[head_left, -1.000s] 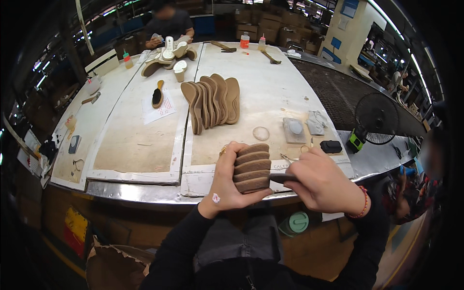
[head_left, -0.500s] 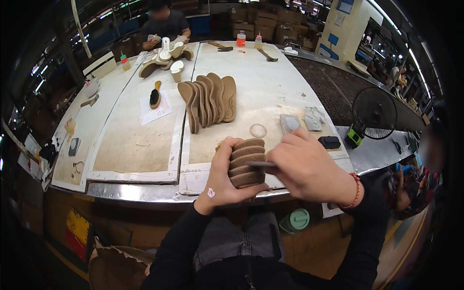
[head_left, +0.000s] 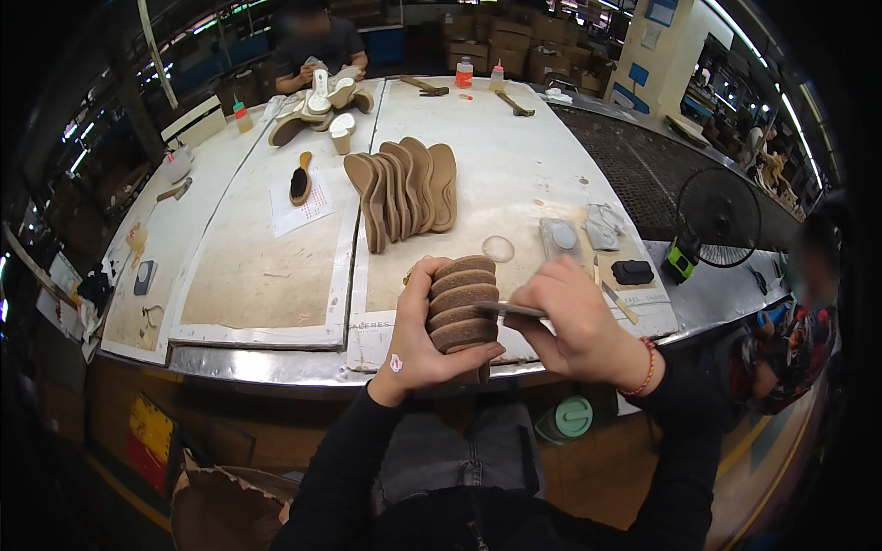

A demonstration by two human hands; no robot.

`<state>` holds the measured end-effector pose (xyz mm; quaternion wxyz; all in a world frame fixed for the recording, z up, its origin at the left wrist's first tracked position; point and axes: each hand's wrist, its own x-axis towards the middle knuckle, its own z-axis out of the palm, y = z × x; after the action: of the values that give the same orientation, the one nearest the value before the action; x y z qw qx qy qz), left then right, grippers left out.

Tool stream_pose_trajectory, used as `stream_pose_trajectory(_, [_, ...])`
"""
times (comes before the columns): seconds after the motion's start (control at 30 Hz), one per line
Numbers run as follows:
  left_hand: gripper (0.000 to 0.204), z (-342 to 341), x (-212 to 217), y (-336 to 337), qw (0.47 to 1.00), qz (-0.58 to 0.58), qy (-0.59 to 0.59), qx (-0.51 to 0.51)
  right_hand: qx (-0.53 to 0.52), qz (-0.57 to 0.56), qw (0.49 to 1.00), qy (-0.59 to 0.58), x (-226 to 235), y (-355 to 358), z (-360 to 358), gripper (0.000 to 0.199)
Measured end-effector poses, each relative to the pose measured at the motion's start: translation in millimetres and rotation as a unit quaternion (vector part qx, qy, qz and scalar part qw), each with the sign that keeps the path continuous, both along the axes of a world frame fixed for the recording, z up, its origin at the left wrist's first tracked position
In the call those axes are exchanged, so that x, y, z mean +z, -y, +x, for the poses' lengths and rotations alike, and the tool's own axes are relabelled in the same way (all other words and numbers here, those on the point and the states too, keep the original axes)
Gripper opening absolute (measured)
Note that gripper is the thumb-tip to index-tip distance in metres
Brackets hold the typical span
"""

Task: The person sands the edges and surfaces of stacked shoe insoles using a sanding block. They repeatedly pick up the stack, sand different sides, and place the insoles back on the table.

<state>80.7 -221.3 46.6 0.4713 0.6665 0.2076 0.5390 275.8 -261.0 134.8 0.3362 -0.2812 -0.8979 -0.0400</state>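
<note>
Workshop clutter rings a white-topped bench (head_left: 505,174): cartons (head_left: 511,41) are piled beyond its far edge, a black fan (head_left: 717,219) stands off to the right, and a co-worker (head_left: 320,46) sits behind a heap of pale wedge soles (head_left: 320,95). The step in hand appears to be working a flat grey tool (head_left: 516,310) against the edges of a stack of brown footbeds (head_left: 462,301), which is held up over the bench's near edge. Whether the tool scrapes, cuts or sands, I cannot tell. A further stroke would seem to call for keeping the layers squeezed together and the tool level, clear of the thumb below.

The left grip (head_left: 418,342) is spread just wide enough to span the stack and clamps it, fingers around the far end and thumb along the near one. The right grip (head_left: 581,321) is drawn tight on the tool, fingers folded over it, its tip at the footbeds' edges. More footbeds (head_left: 423,188) stand in a fanned row farther up the bench, with a black-bristled brush (head_left: 299,186) to their left.
</note>
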Motion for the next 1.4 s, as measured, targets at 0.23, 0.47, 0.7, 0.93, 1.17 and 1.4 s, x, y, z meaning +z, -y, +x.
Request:
stream_pose_trajectory(0.23, [0.081, 0, 1, 4, 1.000, -0.015, -0.001, -0.003, -0.058, -0.086, 0.991, -0.086, -64, 15, 21, 0.014])
stream_pose_trajectory(0.47, [0.083, -6, 3, 8, 1.000, -0.023, -0.009, 0.007, -0.059, -0.160, 0.973, -0.156, -6, 16, 19, 0.013])
stream_pose_trajectory(0.7, [0.081, 2, 1, 6, 0.997, 0.064, -0.039, 0.025, 0.035, -0.090, 0.995, 0.021, 18, 12, -9, 0.017])
stream_pose_trajectory(0.93, [0.082, -9, 11, 13, 0.999, 0.018, -0.031, -0.016, -0.077, -0.136, 0.987, 0.038, 1, 14, 37, 0.015])
stream_pose_trajectory(1.17, [0.080, 15, 13, 9, 0.970, 0.197, -0.141, 0.024, 0.022, -0.061, 0.992, 0.112, 37, 9, -5, 0.027])
stream_pose_trajectory(1.4, [0.086, -2, 5, 4, 0.998, 0.026, -0.053, 0.019, -0.062, -0.061, 0.991, 0.106, 16, 6, 29, 0.016])
